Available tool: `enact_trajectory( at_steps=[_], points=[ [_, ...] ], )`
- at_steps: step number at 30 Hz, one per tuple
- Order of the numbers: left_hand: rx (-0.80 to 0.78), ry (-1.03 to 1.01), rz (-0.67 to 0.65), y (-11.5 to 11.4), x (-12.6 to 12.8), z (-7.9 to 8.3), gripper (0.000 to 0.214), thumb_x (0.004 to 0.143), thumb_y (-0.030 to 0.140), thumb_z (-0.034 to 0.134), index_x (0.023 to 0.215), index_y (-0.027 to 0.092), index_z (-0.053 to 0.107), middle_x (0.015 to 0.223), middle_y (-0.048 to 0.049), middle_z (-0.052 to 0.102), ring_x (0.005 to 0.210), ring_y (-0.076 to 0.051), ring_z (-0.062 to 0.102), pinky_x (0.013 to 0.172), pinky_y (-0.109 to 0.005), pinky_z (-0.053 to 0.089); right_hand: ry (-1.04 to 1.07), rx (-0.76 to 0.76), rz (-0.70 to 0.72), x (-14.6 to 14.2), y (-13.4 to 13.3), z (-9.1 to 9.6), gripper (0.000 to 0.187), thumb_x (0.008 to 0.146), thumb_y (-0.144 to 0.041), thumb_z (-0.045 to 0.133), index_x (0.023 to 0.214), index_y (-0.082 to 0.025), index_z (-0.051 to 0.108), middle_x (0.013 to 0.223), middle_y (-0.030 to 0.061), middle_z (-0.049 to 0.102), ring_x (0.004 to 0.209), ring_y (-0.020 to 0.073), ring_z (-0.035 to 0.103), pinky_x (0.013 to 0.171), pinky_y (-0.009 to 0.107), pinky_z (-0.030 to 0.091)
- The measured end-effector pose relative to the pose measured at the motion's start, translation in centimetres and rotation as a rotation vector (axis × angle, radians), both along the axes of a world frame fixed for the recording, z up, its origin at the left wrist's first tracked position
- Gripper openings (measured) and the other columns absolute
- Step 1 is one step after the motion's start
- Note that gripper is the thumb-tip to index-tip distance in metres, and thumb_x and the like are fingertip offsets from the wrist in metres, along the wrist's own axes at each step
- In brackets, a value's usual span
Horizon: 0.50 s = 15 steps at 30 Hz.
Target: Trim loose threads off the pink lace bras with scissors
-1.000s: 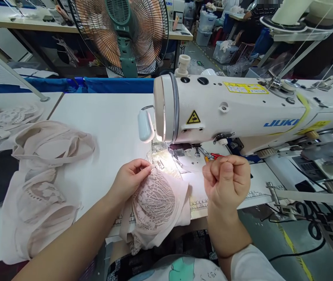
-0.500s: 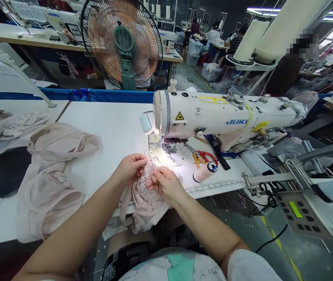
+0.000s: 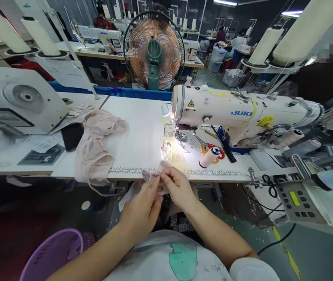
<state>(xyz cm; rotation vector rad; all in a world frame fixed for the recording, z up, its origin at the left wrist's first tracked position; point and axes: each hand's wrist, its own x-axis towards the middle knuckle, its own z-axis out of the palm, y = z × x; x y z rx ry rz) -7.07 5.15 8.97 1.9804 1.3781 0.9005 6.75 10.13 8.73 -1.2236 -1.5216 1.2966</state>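
Observation:
My left hand (image 3: pixel 143 207) and my right hand (image 3: pixel 179 187) meet at the table's front edge, both closed on a pale pink lace garment (image 3: pixel 147 175). The fingertips pinch the fabric close together, and the hands hide much of it. Beyond them stands a white sewing machine (image 3: pixel 213 105), its lamp lighting the needle area (image 3: pixel 170 146). Right of the needle, a pink thread spool (image 3: pixel 209 158) lies tilted beside red-handled cutters (image 3: pixel 220 152). More pale pink garments (image 3: pixel 93 152) lie heaped to the left, with a strap hanging over the edge.
A dark flat object (image 3: pixel 72 136) lies left of the heap, near another white machine (image 3: pixel 22 101). Behind the table stands a fan (image 3: pixel 154 50). A purple basket (image 3: pixel 52 253) is on the floor at lower left. A control panel (image 3: pixel 298 201) juts out at right.
Both hands have drawn the lace garment back from the needle area toward my body, down to the table edge. My view has turned left, bringing the basket and left machine into sight.

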Motion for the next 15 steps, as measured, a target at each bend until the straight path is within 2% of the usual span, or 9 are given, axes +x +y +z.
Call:
enact_trajectory(
  at_steps=[2,4,5,6,7,8,11,13,15],
  points=[
    [-0.172,-0.033,-0.282,-2.1,-1.6,1.8,0.046,0.081,0.018,0.040,0.127,0.017,0.043,0.124,-0.0127,0.054,0.092,-0.019,0.061,0.081,-0.030,0.050,-0.037,0.017,0.085,0.9,-1.0,0.8,0.015,0.081,-0.030,0.046,0.072,-0.018,0.048,0.066,-0.0010,0.049,0.062,0.0103,0.045,0.059,0.023,0.038],
    [-0.282,-0.095,-0.565,-2.6,-3.9,3.5,0.031,0.078,0.020,0.051,0.107,0.025,0.061,0.099,-0.0044,0.068,0.083,-0.018,0.063,0.073,-0.025,0.051,-0.012,0.001,0.302,1.9,-2.0,1.8,0.015,0.082,-0.030,0.046,0.073,-0.018,0.047,0.066,-0.0008,0.049,0.061,0.0094,0.044,0.057,0.022,0.039],
    [-0.300,-0.165,-0.538,-2.3,-4.9,4.1,0.023,0.079,0.019,0.049,0.093,0.026,0.066,0.084,-0.0017,0.070,0.074,-0.016,0.064,0.068,-0.023,0.050,0.026,-0.006,0.452,2.3,-2.5,2.3,0.016,0.082,-0.031,0.045,0.074,-0.017,0.047,0.068,-0.0002,0.049,0.062,0.0092,0.045,0.057,0.022,0.039],
    [-0.305,-0.250,-0.413,-1.7,-5.7,4.4,0.022,0.081,0.019,0.046,0.084,0.025,0.067,0.075,-0.0008,0.069,0.068,-0.014,0.063,0.064,-0.021,0.049,0.073,-0.005,0.601,2.8,-2.9,2.8,0.017,0.083,-0.031,0.045,0.074,-0.017,0.047,0.069,0.0007,0.050,0.063,0.0093,0.046,0.058,0.022,0.041],
    [-0.284,-0.318,-0.299,-1.0,-6.0,4.3,0.021,0.082,0.021,0.046,0.085,0.025,0.067,0.078,-0.0013,0.069,0.071,-0.015,0.063,0.067,-0.022,0.049,0.120,0.006,0.734,3.1,-3.3,3.2,0.018,0.084,-0.032,0.044,0.074,-0.017,0.047,0.071,0.0016,0.051,0.065,0.0095,0.047,0.060,0.022,0.042],
    [-0.265,-0.382,-0.292,-0.2,-5.9,3.9,0.021,0.081,0.027,0.048,0.093,0.025,0.066,0.092,-0.0036,0.069,0.086,-0.019,0.062,0.078,-0.027,0.047,0.158,0.028,0.836,3.4,-3.6,3.6,0.019,0.084,-0.032,0.043,0.075,-0.017,0.046,0.072,0.0026,0.052,0.066,0.0099,0.048,0.062,0.023,0.043],
    [-0.362,-0.482,-0.717,1.4,-3.5,1.2,0.044,0.070,0.039,0.061,0.109,0.020,0.059,0.116,-0.0110,0.059,0.115,-0.029,0.046,0.095,-0.039,0.037,0.183,0.084,0.982,4.3,-3.8,3.7,0.018,0.085,-0.030,0.042,0.074,-0.016,0.046,0.073,0.0045,0.052,0.069,0.0105,0.048,0.066,0.025,0.043],
    [-0.438,-0.516,-0.768,1.6,-1.3,-0.8,0.041,0.068,0.036,0.064,0.103,0.016,0.059,0.105,-0.0128,0.062,0.099,-0.026,0.056,0.086,-0.036,0.043,0.150,0.067,0.995,5.1,-3.7,3.2,0.017,0.085,-0.028,0.042,0.075,-0.015,0.046,0.072,0.0042,0.051,0.067,0.0100,0.048,0.064,0.024,0.043],
    [-0.526,-0.521,-0.720,1.5,0.4,-2.1,0.033,0.071,0.031,0.059,0.099,0.014,0.054,0.086,-0.0086,0.064,0.075,-0.017,0.060,0.067,-0.027,0.048,0.094,0.036,0.984,6.2,-3.6,2.7,0.016,0.085,-0.027,0.041,0.076,-0.015,0.047,0.073,0.0042,0.052,0.067,0.0096,0.048,0.064,0.024,0.043]
  ],
)
